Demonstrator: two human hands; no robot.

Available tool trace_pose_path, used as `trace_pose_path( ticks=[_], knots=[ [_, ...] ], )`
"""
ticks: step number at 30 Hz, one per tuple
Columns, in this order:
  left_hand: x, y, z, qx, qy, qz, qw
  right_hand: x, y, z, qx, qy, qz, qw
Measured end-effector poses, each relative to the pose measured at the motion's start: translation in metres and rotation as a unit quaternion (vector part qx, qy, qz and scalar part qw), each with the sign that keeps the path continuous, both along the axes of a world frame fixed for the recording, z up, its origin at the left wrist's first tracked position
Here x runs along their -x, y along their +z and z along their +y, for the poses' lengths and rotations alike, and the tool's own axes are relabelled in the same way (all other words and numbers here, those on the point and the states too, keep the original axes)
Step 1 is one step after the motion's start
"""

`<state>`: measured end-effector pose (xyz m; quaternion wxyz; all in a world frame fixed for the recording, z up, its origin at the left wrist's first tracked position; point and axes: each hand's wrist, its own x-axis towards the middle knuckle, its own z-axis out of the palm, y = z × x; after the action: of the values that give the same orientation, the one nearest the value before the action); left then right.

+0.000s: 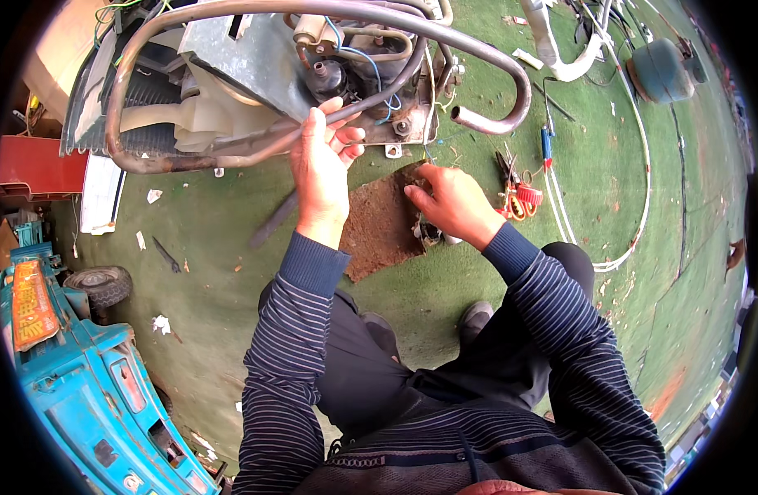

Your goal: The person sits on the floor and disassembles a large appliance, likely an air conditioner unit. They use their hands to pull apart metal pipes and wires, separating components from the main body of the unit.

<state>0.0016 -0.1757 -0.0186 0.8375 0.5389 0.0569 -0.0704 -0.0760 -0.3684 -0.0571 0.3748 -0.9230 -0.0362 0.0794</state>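
A long copper pipe [523, 95], bent into a loop, spans the top of the head view. My left hand [322, 169] is closed on its near run, thumb on one side and fingers raised behind. Beyond the pipe sits an appliance unit with a black compressor [325, 81], a blue wire and a grey sheet-metal panel [245, 59]. My right hand [460, 202] is pinched over the right edge of a rusty metal plate [377, 227]. Whatever its fingertips hold is hidden. A small shiny metal piece [429, 233] shows just under that hand.
Right of my right hand lie orange-handled scissors [521, 206] and a torch [547, 144] with white hoses [635, 239]. A teal gas cylinder [661, 71] is at far right. A blue vehicle body [90, 379] and a tyre [100, 285] fill the lower left. Scraps litter the green floor.
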Motion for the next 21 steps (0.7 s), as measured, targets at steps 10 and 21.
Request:
trace_pose_path(
  ticks=[10,21],
  knots=[
    [0.000,0.002,0.001,-0.026,-0.006,-0.003,1.000,-0.009,0.001,0.000,-0.007,-0.009,0.020,1.000],
    [-0.006,-0.003,0.005,-0.058,-0.003,-0.034,0.998,-0.011,-0.006,-0.001,-0.027,-0.005,-0.011,1.000]
  ],
)
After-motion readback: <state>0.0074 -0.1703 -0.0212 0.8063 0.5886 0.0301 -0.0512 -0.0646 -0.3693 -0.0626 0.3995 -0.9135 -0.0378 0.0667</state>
